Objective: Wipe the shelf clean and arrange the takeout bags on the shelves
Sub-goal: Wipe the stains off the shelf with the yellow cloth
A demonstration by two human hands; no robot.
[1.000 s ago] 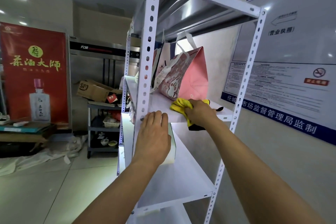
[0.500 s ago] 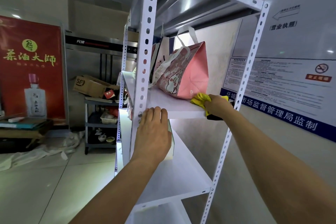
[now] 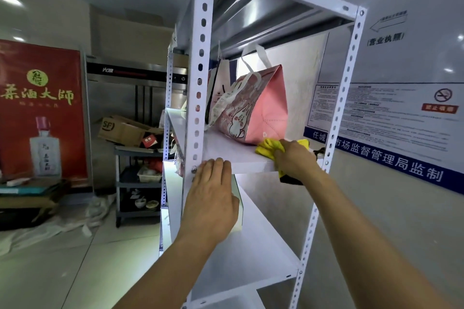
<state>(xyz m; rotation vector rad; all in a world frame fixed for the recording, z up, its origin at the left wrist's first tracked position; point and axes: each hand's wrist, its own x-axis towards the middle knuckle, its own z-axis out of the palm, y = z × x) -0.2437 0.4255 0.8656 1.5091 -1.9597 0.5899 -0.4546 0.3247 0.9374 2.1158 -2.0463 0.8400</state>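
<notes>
White box (image 3: 239,204) mostly behind left hand (image 3: 211,204); wall notice (image 3: 376,110) print illegible

one head view, close, facing forward at the shelf (image 3: 233,153), slightly upward.

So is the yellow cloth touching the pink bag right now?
Cannot tell. In the head view the yellow cloth, gripped by the right hand, lies right at the pink bag's lower corner, but no clear contact or gap shows.

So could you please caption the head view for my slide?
Right hand wipes shelf with yellow cloth beside pink bag; left hand steadies frame.
</notes>
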